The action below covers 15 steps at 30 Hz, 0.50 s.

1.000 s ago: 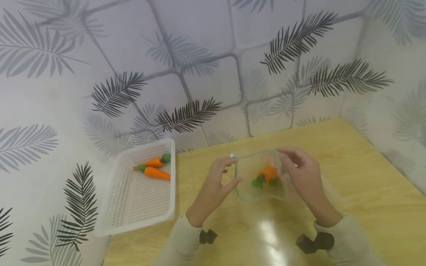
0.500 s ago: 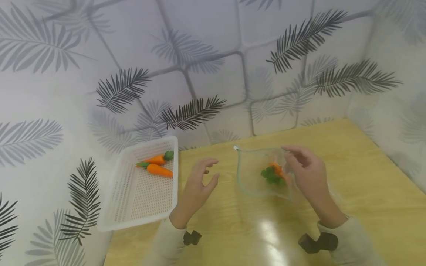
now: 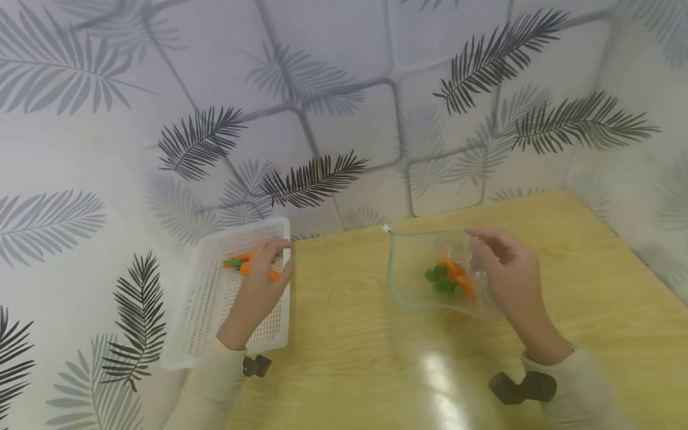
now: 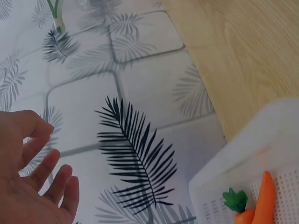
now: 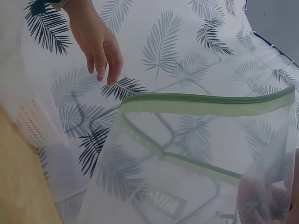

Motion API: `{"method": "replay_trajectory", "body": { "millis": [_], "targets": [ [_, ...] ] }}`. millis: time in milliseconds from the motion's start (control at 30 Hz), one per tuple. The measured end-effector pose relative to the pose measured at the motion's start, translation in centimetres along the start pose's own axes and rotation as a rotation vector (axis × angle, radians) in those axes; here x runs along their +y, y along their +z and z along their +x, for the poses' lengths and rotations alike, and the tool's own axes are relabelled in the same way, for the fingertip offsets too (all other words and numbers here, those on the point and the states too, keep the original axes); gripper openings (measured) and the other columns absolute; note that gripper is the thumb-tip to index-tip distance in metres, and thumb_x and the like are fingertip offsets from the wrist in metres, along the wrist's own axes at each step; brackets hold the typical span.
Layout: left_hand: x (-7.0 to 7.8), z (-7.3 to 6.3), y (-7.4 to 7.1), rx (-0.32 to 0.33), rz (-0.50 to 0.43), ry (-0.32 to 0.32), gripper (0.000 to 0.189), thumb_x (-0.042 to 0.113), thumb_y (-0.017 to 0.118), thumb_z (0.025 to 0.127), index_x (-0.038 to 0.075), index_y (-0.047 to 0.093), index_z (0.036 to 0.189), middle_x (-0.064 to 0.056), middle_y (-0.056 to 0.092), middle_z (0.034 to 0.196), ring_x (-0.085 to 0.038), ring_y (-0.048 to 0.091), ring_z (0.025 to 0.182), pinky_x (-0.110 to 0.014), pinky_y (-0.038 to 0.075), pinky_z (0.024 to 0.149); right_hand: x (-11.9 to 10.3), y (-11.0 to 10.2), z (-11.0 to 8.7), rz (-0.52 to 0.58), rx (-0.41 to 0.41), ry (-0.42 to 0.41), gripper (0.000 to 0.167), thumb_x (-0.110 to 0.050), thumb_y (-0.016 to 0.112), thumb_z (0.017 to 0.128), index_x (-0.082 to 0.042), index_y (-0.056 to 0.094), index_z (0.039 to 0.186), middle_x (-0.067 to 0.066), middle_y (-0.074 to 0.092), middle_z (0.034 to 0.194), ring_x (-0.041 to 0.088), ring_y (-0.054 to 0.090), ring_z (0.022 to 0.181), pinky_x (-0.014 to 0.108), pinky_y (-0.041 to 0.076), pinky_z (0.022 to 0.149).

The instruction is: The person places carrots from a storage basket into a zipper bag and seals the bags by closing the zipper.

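My left hand (image 3: 252,301) is over the white plastic basket (image 3: 276,342) in the head view, overlapping two orange toy-like carrots (image 4: 265,198) with green tops. In the left wrist view its fingers (image 4: 66,184) are loosely bent and hold nothing, apart from the carrots. At the right, my right hand (image 3: 513,275) pinches the edge of a clear zipper bag (image 3: 408,269). The bag's green-trimmed mouth gapes toward the left, with a white slider (image 3: 386,228) at its far corner. Inside it lies something orange with green tops (image 3: 443,280), like the carrots.
The basket stands at the left end of a light wooden table (image 3: 344,364). Behind and to the left hangs a white covering with a leaf pattern (image 3: 344,119). Dark wrist devices (image 3: 522,387) sit on both sleeves.
My left hand has let go of the bag's mouth and moved left to the basket. The right hand still holds the bag, now slightly further right.
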<state>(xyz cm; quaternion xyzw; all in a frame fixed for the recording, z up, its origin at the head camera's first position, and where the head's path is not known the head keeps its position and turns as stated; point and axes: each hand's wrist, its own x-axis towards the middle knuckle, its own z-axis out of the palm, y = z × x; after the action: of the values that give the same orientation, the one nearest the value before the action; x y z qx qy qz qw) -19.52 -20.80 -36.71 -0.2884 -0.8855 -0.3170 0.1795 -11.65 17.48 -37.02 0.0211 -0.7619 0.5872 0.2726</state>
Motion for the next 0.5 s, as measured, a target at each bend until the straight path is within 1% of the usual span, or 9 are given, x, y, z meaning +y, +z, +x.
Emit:
{"method": "replay_trajectory", "body": {
  "millis": [67,133,233,367,433,500],
  "targets": [
    [-1.1,0.5,-1.1,0.005,0.029,-0.055,0.03,0.003,0.059,0.088,0.001,0.054,0.117,-0.015,0.052,0.116,-0.029,0.047,0.102,-0.045,0.044,0.083,-0.2,-0.1,-0.1,0.008,0.0,0.01,0.017,-0.008,0.056,0.092,-0.001,0.065,0.104,0.001,0.062,0.068,0.011,0.056,0.056,0.018,0.044,0.042],
    [-2.4,0.9,-2.1,0.002,0.044,-0.128,0.03,0.003,0.057,0.088,0.001,0.054,0.118,-0.017,0.051,0.117,-0.032,0.047,0.104,-0.048,0.044,0.083,-0.6,-0.1,-0.1,0.013,0.0,0.023,0.017,-0.007,0.056,0.092,0.0,0.065,0.104,-0.001,0.062,0.068,0.011,0.056,0.056,0.019,0.042,0.04],
    [-4.3,1.4,-3.4,-0.023,0.053,-0.256,0.03,0.005,0.053,0.09,0.0,0.053,0.12,-0.021,0.047,0.121,-0.037,0.045,0.108,-0.052,0.043,0.087,-1.7,-0.2,-0.3,0.03,-0.002,0.023,0.016,-0.004,0.055,0.092,0.004,0.064,0.103,-0.002,0.061,0.067,0.012,0.055,0.055,0.019,0.04,0.038],
    [-7.6,1.7,-3.9,-0.087,0.059,-0.374,0.033,0.007,0.051,0.092,-0.007,0.05,0.122,-0.027,0.045,0.123,-0.042,0.043,0.11,-0.054,0.04,0.09,-2.9,-0.2,-0.6,0.033,0.001,0.0,0.016,-0.001,0.054,0.091,0.007,0.063,0.102,0.0,0.06,0.065,0.013,0.054,0.054,0.019,0.037,0.036],
    [-9.5,1.4,-3.9,-0.115,0.064,-0.437,0.035,0.01,0.053,0.092,-0.008,0.048,0.122,-0.028,0.044,0.124,-0.042,0.043,0.111,-0.053,0.039,0.092,-2.9,-0.2,-0.6,0.034,0.002,-0.008,0.016,0.0,0.054,0.091,0.008,0.062,0.102,0.002,0.06,0.065,0.013,0.054,0.054,0.019,0.036,0.036],
    [-11.1,0.8,-4.0,-0.156,0.08,-0.51,0.038,0.011,0.053,0.092,-0.009,0.046,0.125,-0.029,0.043,0.125,-0.044,0.04,0.115,-0.055,0.037,0.094,-2.2,-0.2,-0.5,0.047,0.002,-0.01,0.016,-0.001,0.055,0.091,0.007,0.063,0.102,0.004,0.06,0.067,0.013,0.055,0.054,0.019,0.038,0.037]
  ]
}}
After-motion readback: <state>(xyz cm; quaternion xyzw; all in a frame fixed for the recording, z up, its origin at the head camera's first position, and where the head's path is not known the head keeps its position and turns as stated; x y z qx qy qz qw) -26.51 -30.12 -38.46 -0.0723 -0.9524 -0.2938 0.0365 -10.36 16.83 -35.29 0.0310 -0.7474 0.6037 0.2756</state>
